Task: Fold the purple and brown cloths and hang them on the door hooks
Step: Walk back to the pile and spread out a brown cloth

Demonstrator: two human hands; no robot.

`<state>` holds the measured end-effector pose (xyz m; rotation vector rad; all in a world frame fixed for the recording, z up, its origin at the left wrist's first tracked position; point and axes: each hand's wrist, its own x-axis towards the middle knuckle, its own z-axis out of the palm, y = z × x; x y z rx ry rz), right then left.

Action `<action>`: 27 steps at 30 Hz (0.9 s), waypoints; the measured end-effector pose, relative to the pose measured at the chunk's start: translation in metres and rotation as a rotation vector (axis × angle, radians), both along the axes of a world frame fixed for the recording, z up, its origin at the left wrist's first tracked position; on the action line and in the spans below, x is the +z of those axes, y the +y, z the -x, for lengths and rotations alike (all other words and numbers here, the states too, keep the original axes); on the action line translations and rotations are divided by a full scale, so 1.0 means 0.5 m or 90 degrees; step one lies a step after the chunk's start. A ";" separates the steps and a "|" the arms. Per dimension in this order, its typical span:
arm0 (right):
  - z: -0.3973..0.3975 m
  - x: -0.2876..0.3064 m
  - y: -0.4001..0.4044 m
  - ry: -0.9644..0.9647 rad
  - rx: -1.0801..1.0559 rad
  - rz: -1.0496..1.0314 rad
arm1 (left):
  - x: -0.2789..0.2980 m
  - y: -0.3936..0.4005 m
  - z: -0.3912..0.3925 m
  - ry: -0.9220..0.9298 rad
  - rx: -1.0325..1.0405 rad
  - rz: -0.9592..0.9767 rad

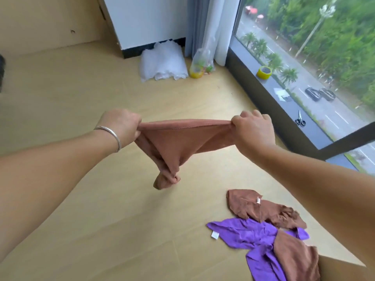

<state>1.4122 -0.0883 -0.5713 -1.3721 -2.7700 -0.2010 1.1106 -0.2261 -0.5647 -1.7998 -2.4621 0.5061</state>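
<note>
- Overhead, a left hand [123,123] and a right hand [252,131], fingers pinched tight on opposite corners, stretch a brown cloth [178,147] taut in mid-air above the wooden floor [81,88].
- Its lower end hangs bunched to a point.
- Two more brown cloths [263,209] and a purple cloth [249,236] lie crumpled, overlapping, on the floor at lower right.
- Scissors [300,119] and a yellow tape roll [264,72] rest on the windowsill [284,106].
</note>
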 end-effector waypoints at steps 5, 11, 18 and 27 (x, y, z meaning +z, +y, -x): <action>0.128 0.064 -0.052 0.039 0.092 0.007 | 0.088 -0.133 0.097 -0.019 0.080 -0.047; 0.153 0.039 -0.178 0.013 0.178 0.061 | 0.080 -0.341 0.093 -0.079 0.138 -0.069; 0.016 -0.125 -0.371 -0.048 0.299 0.162 | -0.085 -0.596 -0.080 -0.137 0.209 0.038; -0.203 -0.368 -0.599 -0.135 0.365 0.249 | -0.383 -0.853 -0.323 -0.263 0.301 0.258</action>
